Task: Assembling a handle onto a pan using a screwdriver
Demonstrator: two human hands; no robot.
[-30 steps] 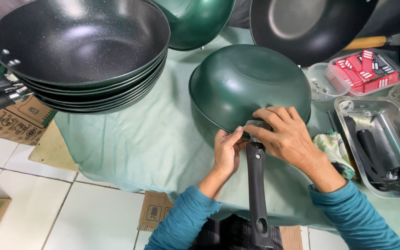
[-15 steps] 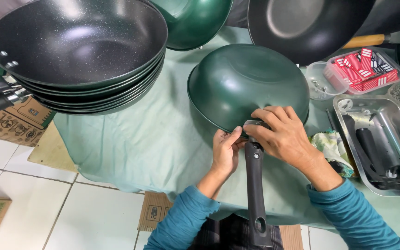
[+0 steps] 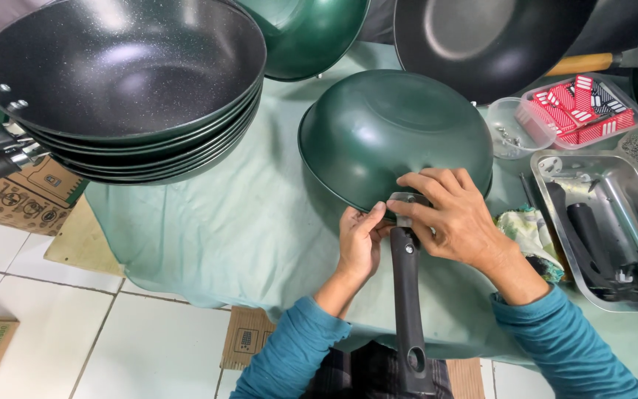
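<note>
A dark green wok [image 3: 389, 133] lies upside down on a pale green cloth [image 3: 208, 229]. Its long black handle [image 3: 406, 310] points toward me, joined to the rim by a metal bracket [image 3: 402, 199]. My left hand [image 3: 358, 244] pinches the joint from the left side, fingers against the bracket. From the right, my right hand [image 3: 455, 218] covers the same joint, with fingertips on the bracket and the rim. Both arms wear teal sleeves. Whatever sits under my fingers at the joint is hidden.
A stack of several dark speckled woks [image 3: 123, 85] stands at the left. More woks lie along the back [image 3: 481, 41]. At the right are a clear tub of red and white packets [image 3: 581, 111], a small clear cup [image 3: 507, 129], a steel tray with handles [image 3: 614, 229] and a rag [image 3: 529, 233]. Cardboard boxes [image 3: 16, 199] sit on the tiled floor.
Both hands stay on the handle joint; the fingers shift only slightly. The view has drifted a little.
</note>
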